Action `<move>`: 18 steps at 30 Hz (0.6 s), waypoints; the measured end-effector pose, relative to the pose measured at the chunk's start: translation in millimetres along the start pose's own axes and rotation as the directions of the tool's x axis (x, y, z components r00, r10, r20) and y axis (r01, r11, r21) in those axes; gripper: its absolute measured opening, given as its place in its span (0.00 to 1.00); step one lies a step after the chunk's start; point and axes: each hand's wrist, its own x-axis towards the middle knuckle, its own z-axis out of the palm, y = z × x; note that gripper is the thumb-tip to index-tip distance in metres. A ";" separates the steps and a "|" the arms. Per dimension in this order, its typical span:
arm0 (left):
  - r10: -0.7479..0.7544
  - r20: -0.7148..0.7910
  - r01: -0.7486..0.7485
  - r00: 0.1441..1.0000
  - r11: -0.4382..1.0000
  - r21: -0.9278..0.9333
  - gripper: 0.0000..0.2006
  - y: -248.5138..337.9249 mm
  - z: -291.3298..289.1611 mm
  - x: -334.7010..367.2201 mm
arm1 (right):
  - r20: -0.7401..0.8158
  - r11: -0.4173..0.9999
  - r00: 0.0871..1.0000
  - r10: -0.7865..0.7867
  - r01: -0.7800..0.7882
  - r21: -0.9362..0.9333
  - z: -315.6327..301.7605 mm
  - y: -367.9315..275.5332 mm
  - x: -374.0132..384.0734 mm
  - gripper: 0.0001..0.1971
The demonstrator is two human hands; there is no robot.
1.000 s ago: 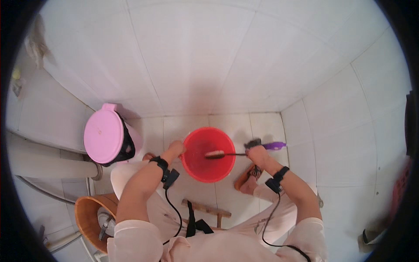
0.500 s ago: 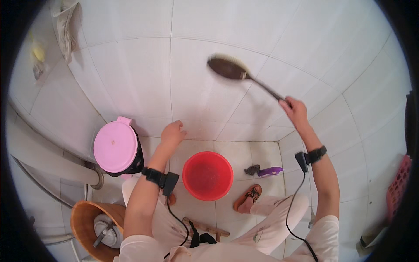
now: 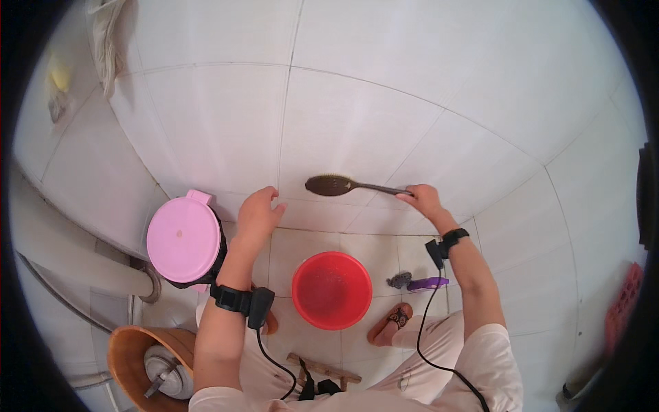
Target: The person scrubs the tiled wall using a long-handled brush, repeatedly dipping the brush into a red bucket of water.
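My right hand [image 3: 425,201] is closed round the end of the handle of a long-handled scrub brush [image 3: 330,185]. The brush has a dark oval head and lies nearly level, its head to the left, against or close to the white tiled wall [image 3: 357,117]. Pale bristles show along its upper edge, on the wall side. My left hand [image 3: 259,215] is raised in front of the wall with nothing in it, thumb and fingers apart and loosely bent. Below and between my hands a red basin [image 3: 332,291] stands on the tiled floor; what it holds is hard to make out.
At the left stands a pink-lidded bin [image 3: 184,235] with a black bag, beside a thick white pipe [image 3: 75,233]. A wooden bucket [image 3: 127,350] with a grey metal object is nearer. Right of the basin lies a purple packet [image 3: 427,283] next to a dark scourer [image 3: 399,280].
The brush has swept down the wall, turning from slanted to nearly level, as my right hand moved down and left. My left hand has shifted slightly left.
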 end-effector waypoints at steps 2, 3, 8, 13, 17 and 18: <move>0.002 0.001 -0.002 1.000 1.000 -0.009 0.14 -5.6 2.7 0.4 | -0.093 0.998 0.995 0.040 -0.035 0.061 -30.9 4.5 1.0 0.20; 0.048 -0.040 -0.048 0.998 0.999 0.013 0.14 -14.1 4.3 3.3 | -0.156 0.994 0.986 0.051 -0.034 0.108 -55.4 7.5 7.5 0.22; 0.053 -0.073 -0.047 0.996 0.995 0.090 0.13 -31.3 -9.7 -4.0 | -0.318 0.877 0.934 0.165 0.009 0.480 -142.7 -15.8 46.5 0.19; -0.048 -0.031 0.050 0.998 0.997 0.054 0.12 -32.8 -15.4 -1.5 | -0.243 0.709 0.935 0.258 -0.012 0.705 -90.3 -42.3 66.8 0.19; 0.002 -0.050 0.001 0.999 0.997 0.076 0.11 -30.3 -10.4 -1.7 | -0.179 0.763 0.959 0.219 -0.054 0.644 -33.4 -70.0 62.9 0.20; 0.005 -0.038 -0.003 0.999 0.999 0.052 0.11 -32.4 -10.0 -1.5 | -0.197 0.867 0.973 0.123 -0.009 0.499 -28.7 -78.3 61.8 0.21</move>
